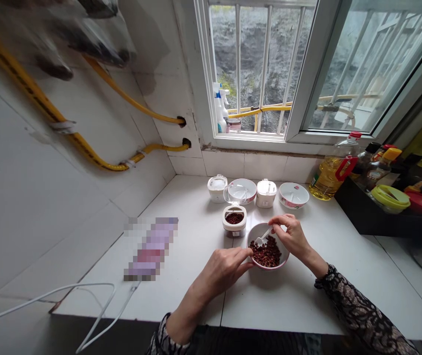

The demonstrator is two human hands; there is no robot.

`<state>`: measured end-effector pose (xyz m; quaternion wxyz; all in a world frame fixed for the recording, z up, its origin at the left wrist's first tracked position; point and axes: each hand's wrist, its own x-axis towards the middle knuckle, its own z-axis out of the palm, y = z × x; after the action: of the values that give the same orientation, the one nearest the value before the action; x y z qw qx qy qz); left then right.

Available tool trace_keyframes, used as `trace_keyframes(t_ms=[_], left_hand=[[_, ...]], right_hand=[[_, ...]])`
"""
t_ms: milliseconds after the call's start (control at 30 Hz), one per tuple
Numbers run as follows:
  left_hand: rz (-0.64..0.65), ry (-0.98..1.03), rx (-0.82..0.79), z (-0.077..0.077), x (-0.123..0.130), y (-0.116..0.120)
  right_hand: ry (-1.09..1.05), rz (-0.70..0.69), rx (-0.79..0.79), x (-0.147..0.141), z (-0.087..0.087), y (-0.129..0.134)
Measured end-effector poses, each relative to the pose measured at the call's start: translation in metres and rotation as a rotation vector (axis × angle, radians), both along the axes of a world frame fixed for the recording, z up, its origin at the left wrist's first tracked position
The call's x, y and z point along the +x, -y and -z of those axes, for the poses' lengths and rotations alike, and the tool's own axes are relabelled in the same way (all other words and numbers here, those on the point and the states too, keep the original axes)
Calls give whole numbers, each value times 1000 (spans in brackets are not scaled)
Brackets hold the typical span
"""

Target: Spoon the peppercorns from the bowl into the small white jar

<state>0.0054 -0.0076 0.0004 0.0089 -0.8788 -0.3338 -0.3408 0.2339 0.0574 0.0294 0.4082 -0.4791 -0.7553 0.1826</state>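
A white bowl (287, 246) with a pink rim sits on the counter, partly filled with dark red-brown dried peppercorns (268, 254). Fingers of my left hand (227, 266) grip its left rim. Above the bowl's far right side, my right hand (288, 233) pinches the handle of a small white spoon (260, 240), whose tip rests at the peppercorns. Just behind the bowl stands a seasoning jar (234, 228) with its clear lid raised and similar dark red-brown pieces inside.
Farther back stand two white lidded jars (217, 189) (266, 193) and two floral bowls (243, 192) (294, 196). An oil bottle (325, 175) and a black box (362, 212) of condiments are at right. A blurred purple object (153, 246) with a white cable (116, 315) lies left.
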Motion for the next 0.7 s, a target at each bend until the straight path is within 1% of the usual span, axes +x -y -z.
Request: trace_keyframes(t_ms=[100, 267, 333, 367, 433, 500, 633, 700], left_hand=[[3, 0, 6, 1, 0, 0], [5, -8, 9, 2, 0, 0], [3, -12, -3, 2, 0, -1], [1, -13, -11, 3, 0, -1], [-5, -10, -16, 3, 0, -1], [-10, -9, -14, 4, 0, -1], [-12, -21, -7, 5, 0, -1], [-14, -27, -4, 5, -1, -1]], right_hand=[[-90, 3, -97, -1, -3, 1], [-324, -9, -310, 0, -7, -3], [-408, -22, -330, -2, -10, -5], [-437, -31, -315, -5, -11, -6], [-453, -50, -233, -11, -14, -5], [-388, -65, -84, -20, -15, -2], [-60, -136, 331, -35, -12, 5], [56, -167, 469, -36, -13, 7]])
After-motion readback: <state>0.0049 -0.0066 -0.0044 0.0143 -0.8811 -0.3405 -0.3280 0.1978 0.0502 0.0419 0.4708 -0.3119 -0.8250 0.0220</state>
